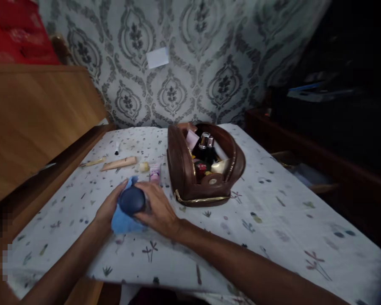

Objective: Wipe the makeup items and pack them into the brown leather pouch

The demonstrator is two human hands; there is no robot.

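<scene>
**Held between both palms**

The left hand and the right hand meet at the near middle of the white floral-clothed counter. Between them sits a dark blue rounded container. The right grip is closed around its side from 3 o'clock. The left grip is closed on a light blue cloth, pressing it against the container from 9 o'clock and from beneath. The container's domed end faces the camera, so its long axis seems to run up towards the viewer; the rest of it is hidden. Both hands touch it, neither nearer than the other.

A brown leather toiletry pouch stands unzipped at 1 o'clock from the hands, near but apart, full of bottles. Towards 12 o'clock lie a small pink tube and a long beige tube.
</scene>
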